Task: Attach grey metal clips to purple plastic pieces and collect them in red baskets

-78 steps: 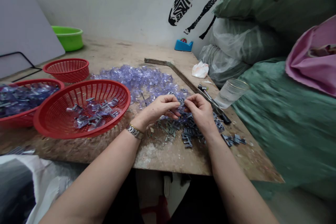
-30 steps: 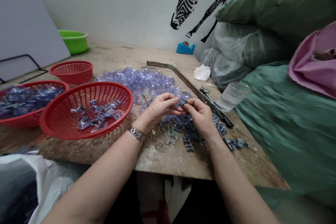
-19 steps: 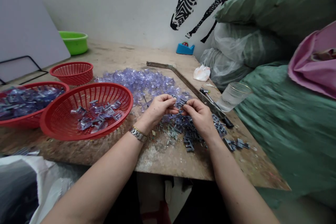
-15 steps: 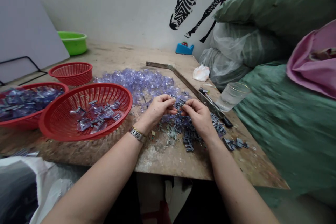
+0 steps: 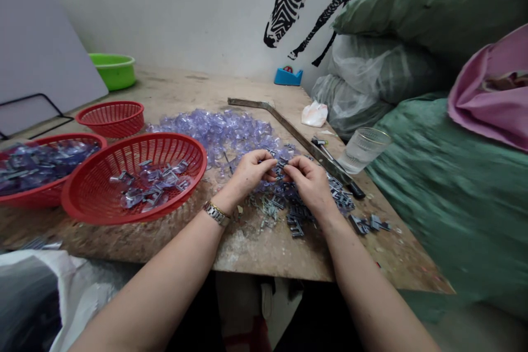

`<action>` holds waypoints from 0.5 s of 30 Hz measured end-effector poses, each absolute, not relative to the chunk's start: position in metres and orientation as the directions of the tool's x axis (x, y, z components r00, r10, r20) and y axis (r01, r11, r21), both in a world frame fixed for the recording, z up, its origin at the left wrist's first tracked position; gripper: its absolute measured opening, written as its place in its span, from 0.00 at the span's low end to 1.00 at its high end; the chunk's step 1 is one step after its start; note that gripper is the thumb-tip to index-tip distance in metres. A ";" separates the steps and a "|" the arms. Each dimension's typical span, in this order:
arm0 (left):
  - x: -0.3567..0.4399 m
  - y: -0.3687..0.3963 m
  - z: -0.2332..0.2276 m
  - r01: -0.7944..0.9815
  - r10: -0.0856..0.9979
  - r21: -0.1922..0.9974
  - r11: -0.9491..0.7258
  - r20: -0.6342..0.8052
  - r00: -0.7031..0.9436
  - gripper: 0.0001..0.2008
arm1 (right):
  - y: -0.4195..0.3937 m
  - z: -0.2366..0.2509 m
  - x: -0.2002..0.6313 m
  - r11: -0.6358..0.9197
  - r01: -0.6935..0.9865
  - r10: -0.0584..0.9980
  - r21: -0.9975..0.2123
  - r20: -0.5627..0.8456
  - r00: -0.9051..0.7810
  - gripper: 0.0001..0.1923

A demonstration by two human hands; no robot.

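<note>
My left hand is closed in a pinch above the heap, and whatever is between its fingertips is too small to make out. Facing it, my right hand pinches a small grey plastic part at its fingertips. The two hands are close together but apart. Below and around my right hand lies a pile of grey plastic parts. Behind the hands spreads a heap of clear purplish plastic pieces. A red basket left of my left hand holds several clear pieces with grey parts on them.
A fuller red basket stands far left, with a smaller red basket behind. A bent metal bar with a black-handled end crosses the table, near a glass of water. Green sacks crowd the right edge.
My right fingertips have shifted slightly left, closer to my left hand. Both hands stay pinched over the heap; the whole view has shifted slightly.
</note>
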State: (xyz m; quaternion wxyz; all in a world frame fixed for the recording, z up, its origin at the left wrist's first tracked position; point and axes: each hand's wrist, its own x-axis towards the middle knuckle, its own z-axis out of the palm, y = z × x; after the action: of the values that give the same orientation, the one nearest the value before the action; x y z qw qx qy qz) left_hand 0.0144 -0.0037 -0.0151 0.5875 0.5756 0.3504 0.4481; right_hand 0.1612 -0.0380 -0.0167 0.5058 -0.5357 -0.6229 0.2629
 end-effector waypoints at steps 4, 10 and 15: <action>0.015 0.001 -0.021 -0.021 0.921 0.982 -0.186 0.182 0.345 0.07 | -0.038 -0.018 0.162 0.291 0.489 0.925 -0.823 0.372 0.076 0.08; 0.014 0.004 -0.023 0.158 0.846 0.868 -0.470 0.393 0.360 0.12 | -0.042 -0.018 0.159 0.333 0.737 0.858 -0.588 0.513 0.022 0.08; 0.017 0.001 -0.020 0.201 0.825 0.825 -0.529 0.444 0.350 0.14 | -0.045 -0.019 0.155 0.328 0.828 0.813 -0.456 0.582 -0.002 0.09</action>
State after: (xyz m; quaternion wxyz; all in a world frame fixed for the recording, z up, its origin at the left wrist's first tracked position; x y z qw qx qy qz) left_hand 0.0174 0.0008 -0.0202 0.3429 0.7467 0.3436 0.4548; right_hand 0.1547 -0.0453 -0.0194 0.4040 -0.5797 -0.7076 -0.0088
